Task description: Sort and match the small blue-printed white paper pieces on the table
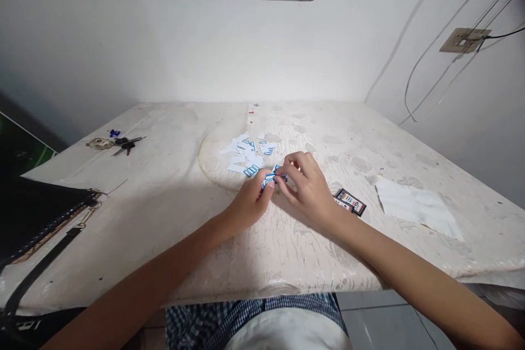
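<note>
Over the middle of the table, my left hand (252, 200) is closed, pinching a small white paper piece with blue lines (269, 178) between thumb and fingers. My right hand (308, 183) meets it from the right, thumb and index finger pressed together at the piece's right end. The fingertips cover part of the piece, so its full shape is hidden. Just beyond both hands lies a loose pile of white paper scraps (241, 147), several of them printed with blue outlines. One scrap with blue outlined shapes (252, 170) is close to my left fingers.
Dark-edged cards (351, 202) lie beside my right forearm, with a white sheet (418, 208) farther right. Keys (125, 144) rest at the far left. A black bag with a strap (45, 219) occupies the near left. The table (172, 175) meets a white wall.
</note>
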The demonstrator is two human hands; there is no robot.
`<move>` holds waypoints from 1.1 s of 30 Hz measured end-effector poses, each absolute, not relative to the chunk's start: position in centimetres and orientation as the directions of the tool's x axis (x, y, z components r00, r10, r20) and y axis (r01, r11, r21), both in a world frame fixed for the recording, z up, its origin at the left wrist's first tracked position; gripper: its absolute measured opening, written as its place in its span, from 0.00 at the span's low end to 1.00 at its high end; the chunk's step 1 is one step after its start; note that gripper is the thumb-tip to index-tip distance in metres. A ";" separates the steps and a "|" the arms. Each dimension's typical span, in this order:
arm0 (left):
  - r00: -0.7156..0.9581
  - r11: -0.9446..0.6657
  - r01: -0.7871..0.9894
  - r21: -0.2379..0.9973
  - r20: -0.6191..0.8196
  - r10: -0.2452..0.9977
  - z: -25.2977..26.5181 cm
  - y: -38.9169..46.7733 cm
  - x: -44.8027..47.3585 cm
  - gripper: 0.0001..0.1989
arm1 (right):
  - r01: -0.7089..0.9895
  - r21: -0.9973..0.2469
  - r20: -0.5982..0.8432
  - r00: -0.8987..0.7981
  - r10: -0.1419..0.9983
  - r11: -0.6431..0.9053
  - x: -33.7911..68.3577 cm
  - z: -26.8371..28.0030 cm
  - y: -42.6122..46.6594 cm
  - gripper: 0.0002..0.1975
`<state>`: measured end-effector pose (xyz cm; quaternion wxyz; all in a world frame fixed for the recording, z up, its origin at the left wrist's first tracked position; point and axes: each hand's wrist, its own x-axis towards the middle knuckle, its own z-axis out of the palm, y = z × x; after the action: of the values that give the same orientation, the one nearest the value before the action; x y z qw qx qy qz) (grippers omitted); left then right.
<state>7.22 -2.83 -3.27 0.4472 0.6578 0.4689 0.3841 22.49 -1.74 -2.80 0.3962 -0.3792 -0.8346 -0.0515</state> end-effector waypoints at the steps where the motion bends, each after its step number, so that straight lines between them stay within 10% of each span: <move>1: 0.274 -0.221 0.333 0.917 0.131 0.953 -3.2 -2.9 7.2 0.07 | 0.677 -0.202 0.703 -0.403 0.586 0.708 22.5 -2.9 -1.7 0.06; 8: 0.295 -0.392 0.493 0.777 0.275 0.915 -3.4 -2.9 7.2 0.06 | 0.696 -0.108 0.695 -0.457 0.555 0.709 22.1 -3.3 -1.7 0.06; 33: 0.234 -0.160 0.224 0.961 0.106 0.967 -4.4 -1.8 7.1 0.03 | 0.121 -0.837 0.496 -0.247 0.833 0.534 22.4 -2.5 -1.0 0.10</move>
<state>7.12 -1.83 -4.44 0.4528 0.6417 0.4638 0.4100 22.42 -0.98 -2.53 0.5137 -0.3359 -0.7094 0.3464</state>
